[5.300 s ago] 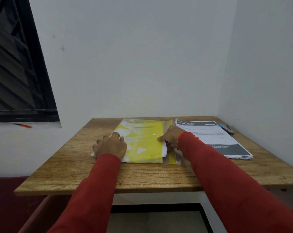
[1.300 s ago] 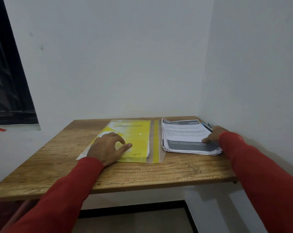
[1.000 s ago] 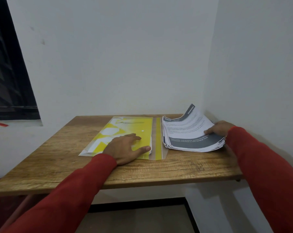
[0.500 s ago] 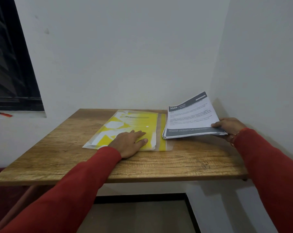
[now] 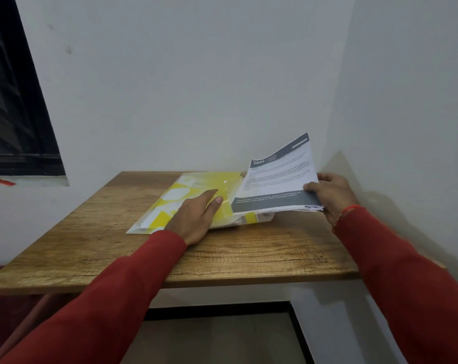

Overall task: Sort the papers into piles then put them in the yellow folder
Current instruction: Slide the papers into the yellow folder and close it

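Wooden table has the yellow folder lying flat on it, left hand resting on it with fingers pretty much straight, while the right hand pinches the stack of papers lifted over the folder's right edge.

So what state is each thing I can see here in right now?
Yellow folder: flat on the table, papers showing inside.
Paper stack: lifted, tilted, left edge over the folder.
Left hand: pressing flat on the folder.
Right hand: gripping the stack's right edge.
Table: bearing the folder.
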`<move>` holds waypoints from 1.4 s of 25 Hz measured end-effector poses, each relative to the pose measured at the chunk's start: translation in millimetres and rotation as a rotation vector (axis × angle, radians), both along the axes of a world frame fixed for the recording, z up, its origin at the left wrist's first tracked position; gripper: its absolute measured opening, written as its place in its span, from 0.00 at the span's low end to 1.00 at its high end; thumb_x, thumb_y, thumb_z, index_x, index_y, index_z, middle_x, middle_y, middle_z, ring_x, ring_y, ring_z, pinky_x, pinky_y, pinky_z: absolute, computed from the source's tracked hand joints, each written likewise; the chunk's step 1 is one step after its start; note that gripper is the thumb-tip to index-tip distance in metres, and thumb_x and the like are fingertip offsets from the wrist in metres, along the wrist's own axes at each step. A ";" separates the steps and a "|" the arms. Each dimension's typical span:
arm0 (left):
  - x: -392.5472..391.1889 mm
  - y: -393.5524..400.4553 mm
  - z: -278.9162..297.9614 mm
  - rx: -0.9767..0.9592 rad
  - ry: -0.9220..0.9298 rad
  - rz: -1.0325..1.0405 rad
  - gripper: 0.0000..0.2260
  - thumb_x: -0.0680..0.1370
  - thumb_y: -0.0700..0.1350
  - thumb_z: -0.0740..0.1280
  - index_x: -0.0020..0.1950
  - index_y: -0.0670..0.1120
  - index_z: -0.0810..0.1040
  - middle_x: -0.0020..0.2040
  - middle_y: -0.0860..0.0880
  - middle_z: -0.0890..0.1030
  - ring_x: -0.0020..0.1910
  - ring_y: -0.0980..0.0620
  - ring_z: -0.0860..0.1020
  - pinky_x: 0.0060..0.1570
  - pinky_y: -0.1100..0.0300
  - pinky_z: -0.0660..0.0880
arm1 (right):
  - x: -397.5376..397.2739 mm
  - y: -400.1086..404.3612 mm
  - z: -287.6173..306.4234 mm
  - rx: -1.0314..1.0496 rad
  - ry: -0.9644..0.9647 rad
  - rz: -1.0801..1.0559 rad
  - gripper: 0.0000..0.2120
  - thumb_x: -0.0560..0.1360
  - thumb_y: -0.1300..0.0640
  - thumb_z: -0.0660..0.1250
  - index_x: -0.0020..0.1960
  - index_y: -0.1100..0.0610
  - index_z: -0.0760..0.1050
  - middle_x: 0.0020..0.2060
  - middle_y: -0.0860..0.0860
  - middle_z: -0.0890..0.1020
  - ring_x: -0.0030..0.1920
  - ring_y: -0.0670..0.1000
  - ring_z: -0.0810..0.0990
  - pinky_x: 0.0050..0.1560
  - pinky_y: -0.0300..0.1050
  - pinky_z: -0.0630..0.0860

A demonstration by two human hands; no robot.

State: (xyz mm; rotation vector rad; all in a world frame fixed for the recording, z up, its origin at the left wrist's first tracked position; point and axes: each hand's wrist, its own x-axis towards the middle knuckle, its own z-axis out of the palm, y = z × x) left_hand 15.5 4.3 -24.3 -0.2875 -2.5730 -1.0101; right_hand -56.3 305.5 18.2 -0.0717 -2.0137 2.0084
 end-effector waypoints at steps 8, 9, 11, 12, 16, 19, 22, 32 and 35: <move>-0.7 0.3 0.0 -0.061 0.042 0.058 0.23 0.85 0.58 0.54 0.76 0.49 0.69 0.70 0.47 0.77 0.70 0.48 0.73 0.70 0.52 0.68 | 9.8 -10.2 1.3 -0.020 -0.034 0.083 0.18 0.72 0.72 0.68 0.61 0.61 0.78 0.52 0.58 0.84 0.46 0.58 0.84 0.32 0.44 0.81; -0.7 0.6 0.4 -0.061 0.046 0.059 0.23 0.85 0.57 0.54 0.76 0.49 0.69 0.70 0.47 0.76 0.70 0.48 0.72 0.70 0.52 0.68 | 12.3 -7.8 2.7 -0.032 -0.034 0.089 0.17 0.73 0.72 0.67 0.60 0.61 0.78 0.52 0.59 0.84 0.45 0.57 0.83 0.30 0.43 0.81; -1.4 0.6 0.5 -0.061 0.055 0.047 0.23 0.85 0.57 0.54 0.76 0.48 0.69 0.70 0.46 0.76 0.70 0.47 0.72 0.70 0.52 0.68 | 16.9 -6.4 2.2 -0.062 -0.050 0.141 0.17 0.74 0.74 0.65 0.59 0.62 0.79 0.53 0.59 0.84 0.44 0.57 0.82 0.29 0.42 0.81; -1.6 0.5 0.4 -0.065 0.060 0.039 0.23 0.85 0.57 0.54 0.76 0.48 0.69 0.70 0.46 0.76 0.70 0.47 0.72 0.70 0.52 0.68 | 18.8 -8.2 0.4 -0.079 -0.070 0.182 0.17 0.74 0.75 0.64 0.60 0.63 0.79 0.54 0.60 0.84 0.44 0.57 0.82 0.29 0.42 0.81; -3.2 -2.0 -2.5 -0.091 0.027 0.008 0.29 0.82 0.65 0.51 0.76 0.51 0.68 0.72 0.47 0.74 0.73 0.47 0.70 0.72 0.48 0.66 | 21.7 -19.5 0.6 -0.125 -0.139 0.245 0.17 0.75 0.76 0.63 0.62 0.67 0.77 0.56 0.61 0.82 0.42 0.55 0.83 0.30 0.41 0.81; -3.9 -4.4 -5.9 -0.130 -0.028 -0.035 0.34 0.77 0.71 0.47 0.76 0.54 0.68 0.72 0.47 0.75 0.73 0.47 0.70 0.71 0.46 0.66 | 13.7 -26.6 5.4 -0.109 -0.217 0.283 0.15 0.76 0.74 0.65 0.62 0.67 0.77 0.56 0.61 0.83 0.41 0.55 0.83 0.28 0.42 0.81; -3.1 -3.4 -6.4 -0.165 -0.019 -0.051 0.28 0.81 0.66 0.51 0.75 0.54 0.69 0.70 0.50 0.77 0.70 0.47 0.72 0.70 0.48 0.68 | 5.9 -46.1 4.0 -0.133 -0.281 0.336 0.16 0.77 0.72 0.65 0.64 0.68 0.76 0.53 0.60 0.83 0.41 0.54 0.83 0.31 0.44 0.83; 4.0 -41.2 17.6 -0.084 0.059 0.529 0.21 0.83 0.61 0.53 0.64 0.54 0.79 0.64 0.46 0.81 0.63 0.43 0.75 0.62 0.47 0.71 | -23.1 -76.3 -24.3 0.161 -0.196 0.135 0.05 0.76 0.66 0.68 0.51 0.65 0.81 0.51 0.62 0.84 0.46 0.60 0.83 0.51 0.56 0.80; 4.7 -75.8 15.9 -0.217 -0.303 0.738 0.24 0.83 0.61 0.50 0.67 0.52 0.78 0.68 0.43 0.76 0.68 0.39 0.68 0.66 0.44 0.63 | -22.2 -72.3 -31.3 0.171 -0.174 0.115 0.05 0.73 0.68 0.69 0.41 0.60 0.81 0.47 0.63 0.85 0.47 0.63 0.85 0.49 0.55 0.79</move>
